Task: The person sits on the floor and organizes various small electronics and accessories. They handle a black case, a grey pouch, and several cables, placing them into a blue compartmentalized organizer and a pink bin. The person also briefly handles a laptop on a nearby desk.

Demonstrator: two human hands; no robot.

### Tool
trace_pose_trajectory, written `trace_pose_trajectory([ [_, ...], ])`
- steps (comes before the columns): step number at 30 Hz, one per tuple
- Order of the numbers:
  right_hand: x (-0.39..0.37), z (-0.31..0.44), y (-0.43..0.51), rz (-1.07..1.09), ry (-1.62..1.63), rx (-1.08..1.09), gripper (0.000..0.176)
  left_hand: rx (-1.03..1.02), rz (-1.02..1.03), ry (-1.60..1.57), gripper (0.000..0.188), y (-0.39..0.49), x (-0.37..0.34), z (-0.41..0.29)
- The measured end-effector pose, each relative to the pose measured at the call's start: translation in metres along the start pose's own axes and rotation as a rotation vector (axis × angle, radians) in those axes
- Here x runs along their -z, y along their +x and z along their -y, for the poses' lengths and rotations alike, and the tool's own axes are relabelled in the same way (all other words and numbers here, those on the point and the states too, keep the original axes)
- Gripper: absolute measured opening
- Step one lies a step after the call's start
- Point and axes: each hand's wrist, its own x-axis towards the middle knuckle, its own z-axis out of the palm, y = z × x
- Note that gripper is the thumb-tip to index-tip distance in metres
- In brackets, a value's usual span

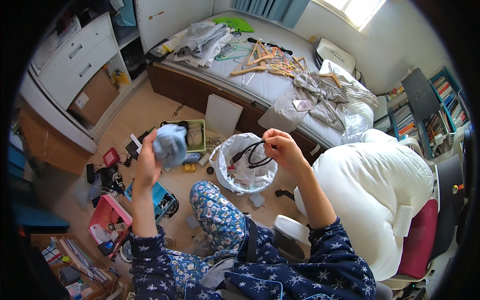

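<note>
My left hand (149, 161) holds a crumpled light-blue cloth (170, 145), raised to the left of a lined bin. Between the thumb and fingers of my right hand (281, 148) hangs a looped black cable (249, 159) with connector ends. The cable is above the round waste bin with a white plastic liner (221, 176), which holds clear plastic and other scraps. Behind the cloth, partly hidden by it, is a pale green basket (204, 131) with rolled fabric inside.
A blue box (159, 193) and a pink box (108, 202) with small items stand left on the floor beside tangled cables (111, 179). A bed (240, 80) bears wooden hangers (249, 69) and clothes. A white duvet (363, 195) covers a chair at right.
</note>
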Motion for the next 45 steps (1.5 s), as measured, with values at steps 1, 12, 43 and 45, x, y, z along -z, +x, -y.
trace_pose_trajectory([
  [1,0.004,0.005,0.001,0.030,0.011,0.012,0.005,-0.049,0.101,-0.051,0.043,0.007,-0.016,0.004],
  [12,0.045,-0.007,0.030,0.028,0.197,-0.074,0.029,0.306,0.447,-0.159,0.032,0.049,-0.119,0.115],
  [43,0.105,-0.062,0.021,-0.501,0.387,-0.085,0.018,0.247,0.347,0.153,0.027,0.045,-0.135,0.183],
  [45,0.102,-0.066,0.021,-0.547,0.341,-0.081,0.020,0.179,0.392,0.241,0.032,0.039,-0.135,0.186],
])
